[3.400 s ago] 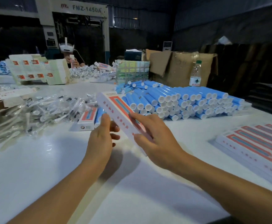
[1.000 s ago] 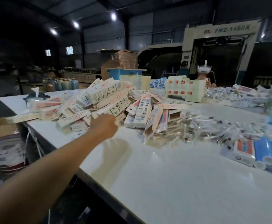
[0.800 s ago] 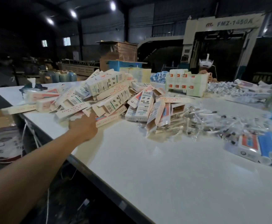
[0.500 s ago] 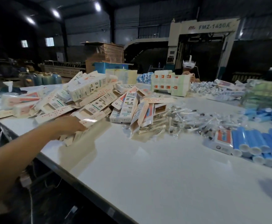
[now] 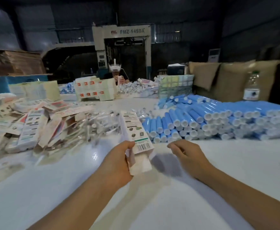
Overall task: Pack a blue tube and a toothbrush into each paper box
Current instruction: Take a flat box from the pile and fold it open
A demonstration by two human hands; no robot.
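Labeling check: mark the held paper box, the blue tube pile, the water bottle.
White printed paper box [image 5: 136, 130]: head view, printed face.
Blue tube pile [image 5: 219, 117]: head view, cap ends.
Clear plastic water bottle [image 5: 251, 87]: head view, body.

box pile [image 5: 28, 128] blurred, print unreadable

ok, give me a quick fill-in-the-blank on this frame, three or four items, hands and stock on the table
1. The paper box is gripped by the ____ hand.
2. The right hand holds ____.
3. The stack of blue tubes lies on the ____ side of the table.
4. The loose flat boxes are piled on the table's ____ side.

Missing words: left; nothing; right; left
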